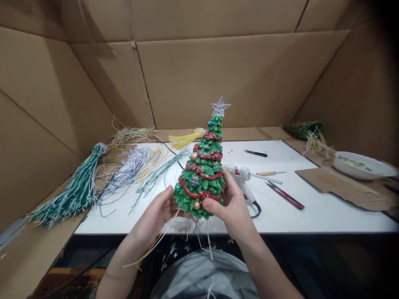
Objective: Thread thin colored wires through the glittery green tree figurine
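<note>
A small green Christmas tree (204, 170) with red garlands, gold balls and a clear star on top stands upright above the near edge of the white table (327, 207). My right hand (232, 205) grips its lower right side, thumb on the front. My left hand (156, 214) holds the base from the left and below. Thin yellow and white wires (162, 238) hang from under the tree, past my left palm, toward my lap.
Bundles of green, white and yellow wires (77, 189) lie at the left. A white glue gun (245, 178), red-handled snips (285, 195), an awl and a dark pen lie at the right. Farther right are a cardboard sheet (339, 185) and a white plate (363, 165). Cardboard walls surround the table.
</note>
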The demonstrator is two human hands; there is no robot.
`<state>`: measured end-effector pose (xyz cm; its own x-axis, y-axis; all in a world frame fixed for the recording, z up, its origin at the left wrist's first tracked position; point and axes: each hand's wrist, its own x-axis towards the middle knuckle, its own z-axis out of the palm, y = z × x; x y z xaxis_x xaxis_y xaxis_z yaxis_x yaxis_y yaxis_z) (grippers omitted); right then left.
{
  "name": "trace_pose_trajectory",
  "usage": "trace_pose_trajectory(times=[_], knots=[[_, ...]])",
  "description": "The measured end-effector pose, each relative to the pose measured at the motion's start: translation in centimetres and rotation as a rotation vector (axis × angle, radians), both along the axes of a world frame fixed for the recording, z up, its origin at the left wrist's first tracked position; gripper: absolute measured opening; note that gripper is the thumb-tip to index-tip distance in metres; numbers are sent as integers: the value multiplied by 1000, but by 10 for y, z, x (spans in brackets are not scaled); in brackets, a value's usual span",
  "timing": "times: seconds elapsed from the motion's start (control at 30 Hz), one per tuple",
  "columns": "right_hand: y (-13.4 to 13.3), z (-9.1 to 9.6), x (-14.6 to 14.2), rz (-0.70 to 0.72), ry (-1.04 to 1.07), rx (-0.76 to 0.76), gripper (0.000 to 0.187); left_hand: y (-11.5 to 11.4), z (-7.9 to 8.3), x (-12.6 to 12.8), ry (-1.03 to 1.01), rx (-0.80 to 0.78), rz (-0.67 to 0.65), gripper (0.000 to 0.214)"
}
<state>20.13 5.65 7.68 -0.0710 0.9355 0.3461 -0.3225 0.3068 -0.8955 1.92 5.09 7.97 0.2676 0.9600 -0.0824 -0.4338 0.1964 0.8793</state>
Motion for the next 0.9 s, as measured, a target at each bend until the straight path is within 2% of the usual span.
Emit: trace_pose_trajectory(times=[0.07, 0.1, 0.13, 0.17, 0.2, 0.27, 0.3, 0.33, 0.43, 0.53, 0.77, 0.9], knots=[[-2, 4, 0, -60, -26, -8, 69, -2, 4, -11, 238, 215, 221, 22], [-3, 7, -1, -83, -31, -14, 69, -4, 7, -16, 310, 294, 341, 21], [-4, 8, -2, -98, -30, -17, 68, -6, 9, -18, 352, 344, 404, 22], [-5, 10, -3, -108, -24, -14, 67, -10, 10, -19, 367, 365, 414, 25], [-5, 11, -4, -115, -15, -9, 66, -13, 11, -17, 376, 344, 336, 30], [-6, 14, -7, -135, -8, 0, 66, -20, 9, -6, 308, 242, 45, 38], [-7, 14, -9, -151, -10, 0, 66, -23, 6, 2, 218, 212, -55, 42], [-7, 15, -11, -165, -14, -8, 67, -25, 3, 12, 102, 216, -72, 41], [-8, 14, -17, -197, -11, -49, 67, -28, -4, 39, -168, 189, 121, 32], [-9, 12, -23, -206, -12, -57, 67, -29, -7, 52, -301, 126, 210, 32], [-10, 7, -38, -133, -106, 31, 83, -25, -10, 46, -418, -71, 369, 43], [-8, 7, -37, 62, -210, 153, 81, -15, -2, 31, -425, -8, 412, 41]])
